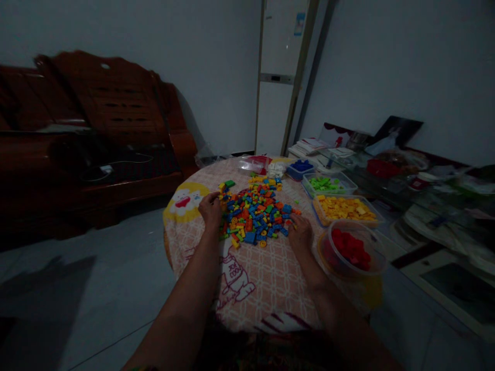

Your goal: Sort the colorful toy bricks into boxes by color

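Note:
A pile of small mixed-colour building bricks (253,214) is spread over the middle of the round table. My left hand (211,207) is at the pile's left edge, its fingers bent and drawn together beside the bricks; whatever they may hold is too small to make out. At the pile's right edge, my right hand (300,231) touches or nearly touches blue and orange bricks. Its fingers are bent toward the pile, and their tips are too dim to read clearly.
Along the table's right side stand a round tub of red bricks (381,257) and boxes of yellow (377,222), green (350,189) and blue pieces (300,167). A patterned cloth (270,278) covers the table. A cluttered glass table is at right, a wooden bench (116,103) at left.

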Action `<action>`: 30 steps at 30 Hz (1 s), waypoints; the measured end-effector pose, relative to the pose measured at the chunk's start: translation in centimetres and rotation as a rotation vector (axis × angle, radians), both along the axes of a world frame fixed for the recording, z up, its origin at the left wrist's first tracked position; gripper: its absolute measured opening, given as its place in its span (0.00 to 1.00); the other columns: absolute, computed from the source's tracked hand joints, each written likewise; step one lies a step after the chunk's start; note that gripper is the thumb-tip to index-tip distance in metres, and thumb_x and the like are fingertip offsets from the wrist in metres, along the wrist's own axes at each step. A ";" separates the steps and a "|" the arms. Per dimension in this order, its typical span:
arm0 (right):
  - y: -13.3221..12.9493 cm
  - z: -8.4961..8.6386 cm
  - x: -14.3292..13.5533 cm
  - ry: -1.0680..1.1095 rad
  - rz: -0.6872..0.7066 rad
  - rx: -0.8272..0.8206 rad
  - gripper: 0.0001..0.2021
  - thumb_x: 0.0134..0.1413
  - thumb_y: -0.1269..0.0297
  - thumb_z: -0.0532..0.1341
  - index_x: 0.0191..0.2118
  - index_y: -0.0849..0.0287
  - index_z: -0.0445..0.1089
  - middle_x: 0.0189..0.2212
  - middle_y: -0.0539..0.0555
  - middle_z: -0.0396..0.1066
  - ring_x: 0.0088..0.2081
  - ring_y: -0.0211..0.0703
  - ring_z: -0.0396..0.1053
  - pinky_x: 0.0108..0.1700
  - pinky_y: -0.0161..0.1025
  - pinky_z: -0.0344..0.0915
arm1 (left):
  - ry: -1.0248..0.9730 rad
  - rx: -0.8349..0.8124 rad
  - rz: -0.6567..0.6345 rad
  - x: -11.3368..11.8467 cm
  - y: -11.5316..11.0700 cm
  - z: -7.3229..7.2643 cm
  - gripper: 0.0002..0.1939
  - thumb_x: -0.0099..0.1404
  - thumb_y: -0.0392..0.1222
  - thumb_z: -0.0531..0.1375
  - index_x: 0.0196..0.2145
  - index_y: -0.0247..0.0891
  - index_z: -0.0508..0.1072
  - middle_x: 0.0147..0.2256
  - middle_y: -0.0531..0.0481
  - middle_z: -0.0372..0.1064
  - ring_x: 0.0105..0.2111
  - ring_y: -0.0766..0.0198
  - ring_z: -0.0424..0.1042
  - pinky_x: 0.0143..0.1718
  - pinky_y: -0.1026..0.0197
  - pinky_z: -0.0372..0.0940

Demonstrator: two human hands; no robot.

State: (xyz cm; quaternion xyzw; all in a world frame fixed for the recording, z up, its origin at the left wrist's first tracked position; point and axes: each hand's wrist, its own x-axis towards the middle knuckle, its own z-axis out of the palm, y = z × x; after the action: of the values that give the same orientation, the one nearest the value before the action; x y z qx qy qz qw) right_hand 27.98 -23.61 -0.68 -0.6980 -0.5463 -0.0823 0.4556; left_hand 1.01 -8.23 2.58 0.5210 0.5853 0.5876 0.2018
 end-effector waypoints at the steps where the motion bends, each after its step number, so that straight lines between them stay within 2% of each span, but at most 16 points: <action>1: 0.1 -0.2 0.1 0.002 -0.003 0.008 0.18 0.51 0.74 0.56 0.45 0.61 0.79 0.46 0.62 0.79 0.50 0.54 0.73 0.57 0.52 0.66 | -0.001 0.001 0.002 0.0 0.0 0.0 0.16 0.58 0.35 0.55 0.40 0.37 0.81 0.42 0.45 0.80 0.46 0.55 0.77 0.52 0.55 0.68; 5: 0.2 -0.4 0.4 -0.023 0.010 0.039 0.21 0.55 0.73 0.53 0.48 0.62 0.78 0.48 0.63 0.79 0.52 0.53 0.72 0.59 0.53 0.66 | 0.001 0.002 0.007 0.0 -0.1 0.2 0.16 0.58 0.35 0.56 0.39 0.37 0.82 0.41 0.45 0.80 0.45 0.54 0.77 0.52 0.54 0.69; 10: 0.2 0.4 -0.7 -0.167 0.146 0.027 0.21 0.66 0.67 0.50 0.56 0.63 0.74 0.55 0.64 0.75 0.58 0.52 0.69 0.63 0.53 0.62 | 0.006 0.007 0.006 0.0 0.0 0.0 0.16 0.58 0.36 0.56 0.40 0.36 0.82 0.41 0.44 0.80 0.45 0.54 0.77 0.51 0.54 0.69; 12: 0.1 1.0 -2.0 -0.279 0.237 -0.026 0.21 0.69 0.66 0.50 0.60 0.62 0.71 0.60 0.63 0.71 0.63 0.51 0.64 0.67 0.53 0.57 | 0.008 0.015 0.003 0.0 0.1 -0.1 0.16 0.58 0.36 0.56 0.39 0.36 0.82 0.41 0.45 0.80 0.45 0.54 0.77 0.51 0.54 0.69; 15: 0.1 1.6 -4.3 -0.460 0.402 -0.140 0.22 0.70 0.65 0.52 0.65 0.55 0.66 0.67 0.58 0.63 0.67 0.51 0.58 0.70 0.55 0.49 | 0.008 0.020 0.004 0.0 0.1 -0.1 0.16 0.58 0.35 0.56 0.39 0.36 0.82 0.41 0.45 0.80 0.44 0.54 0.77 0.51 0.54 0.69; 18: 0.3 1.6 -5.6 -0.534 0.479 -0.226 0.21 0.69 0.62 0.56 0.64 0.51 0.67 0.68 0.57 0.61 0.68 0.53 0.57 0.69 0.59 0.50 | 0.007 0.012 0.015 -0.1 0.0 0.0 0.16 0.58 0.35 0.56 0.39 0.37 0.82 0.41 0.45 0.80 0.44 0.54 0.77 0.51 0.54 0.69; 20: 0.4 1.4 -5.7 -0.512 0.442 -0.248 0.19 0.68 0.61 0.57 0.61 0.53 0.71 0.66 0.58 0.65 0.66 0.54 0.60 0.68 0.60 0.51 | 0.003 0.007 0.022 -0.1 0.0 0.0 0.16 0.58 0.35 0.56 0.39 0.37 0.82 0.41 0.45 0.80 0.44 0.55 0.77 0.51 0.55 0.69; 25: 0.0 1.1 -4.4 -0.400 0.235 -0.223 0.15 0.68 0.63 0.56 0.50 0.59 0.77 0.59 0.62 0.72 0.59 0.54 0.66 0.67 0.58 0.52 | -0.016 0.019 0.012 -0.1 0.2 -0.3 0.17 0.58 0.35 0.55 0.40 0.37 0.82 0.42 0.45 0.80 0.45 0.56 0.77 0.51 0.56 0.68; 30: -0.4 1.1 -3.6 -0.354 0.155 -0.195 0.16 0.67 0.65 0.55 0.53 0.61 0.76 0.56 0.63 0.73 0.58 0.55 0.66 0.67 0.57 0.51 | -0.020 0.028 0.008 -0.1 0.5 -0.6 0.17 0.58 0.35 0.55 0.40 0.37 0.82 0.41 0.45 0.80 0.44 0.56 0.77 0.51 0.55 0.68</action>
State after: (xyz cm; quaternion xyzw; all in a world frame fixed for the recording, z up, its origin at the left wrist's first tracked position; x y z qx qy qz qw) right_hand 24.35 -24.01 0.45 -0.6694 -0.6752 -0.1153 0.2877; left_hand 0.88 -7.78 1.95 0.5155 0.5772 0.6016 0.1978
